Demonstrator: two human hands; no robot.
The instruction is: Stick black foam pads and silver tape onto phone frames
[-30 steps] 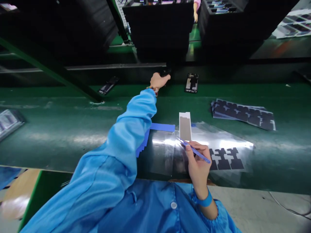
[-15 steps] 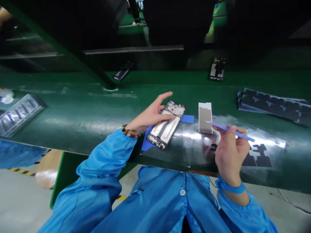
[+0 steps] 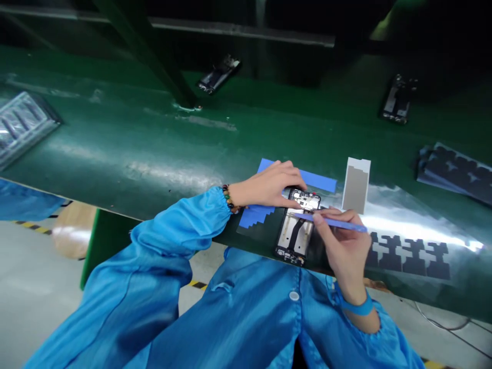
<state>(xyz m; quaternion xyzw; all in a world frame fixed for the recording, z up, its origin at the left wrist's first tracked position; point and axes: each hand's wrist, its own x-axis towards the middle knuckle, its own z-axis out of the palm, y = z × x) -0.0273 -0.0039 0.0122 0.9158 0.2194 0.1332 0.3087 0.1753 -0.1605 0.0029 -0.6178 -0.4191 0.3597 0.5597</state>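
An opened phone (image 3: 295,233), its metal frame and circuit board exposed and a dark ribbon down the middle, lies on the bench near the front edge. My left hand (image 3: 271,184) grips its top end between thumb and fingers. In my right hand (image 3: 344,243) is a slim blue stick tool (image 3: 342,224), pinched like a pen. Its tip reaches over the phone just below the board; whether it touches cannot be made out. Blue stepped sheet pieces (image 3: 255,216) lie beneath and beside my left hand.
Right of the phone are a grey-and-white card (image 3: 355,187) and a clear sheet with dark cut-outs (image 3: 415,256). Dark strips (image 3: 457,171) are stacked farther right. Two more opened phones (image 3: 219,74) (image 3: 397,100) sit at the back. A clear tray (image 3: 26,125) stands left, a green post (image 3: 165,61) behind.
The phone has come down from a tilted hold and turned nearly straight on the bench. My right hand has moved the blue stick tool left, from the card to over the phone. The view has shifted.
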